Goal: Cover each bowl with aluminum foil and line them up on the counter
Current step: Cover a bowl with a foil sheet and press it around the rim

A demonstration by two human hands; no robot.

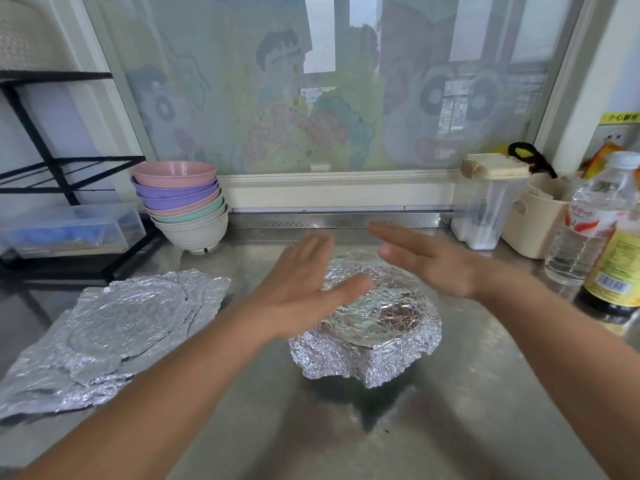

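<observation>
Foil-covered bowl (367, 317) is seen at the middle of the steel worktop (467, 410), with foil stretched flat over the top and crimped down around the rim in a ragged skirt. Left hand (304, 289) and right hand (426, 261) are held flat over it, fingers straight, nothing gripped. Contact with the foil cannot be confirmed because of blur.

Stack of bowls (183, 206), uncovered, is placed at the back left by the window. Spare foil sheets (114, 327) are laid in a pile near the left edge.

Handling, as judged: the bowl is probably light and likely to slide on the smooth metal. The foil is thin, easily dented and torn, and holds a crease once pressed. The bowl should be taken by both sides below the rim, over the crimped skirt. The flat top should not be pressed, as it is unsupported and would cave in.
</observation>
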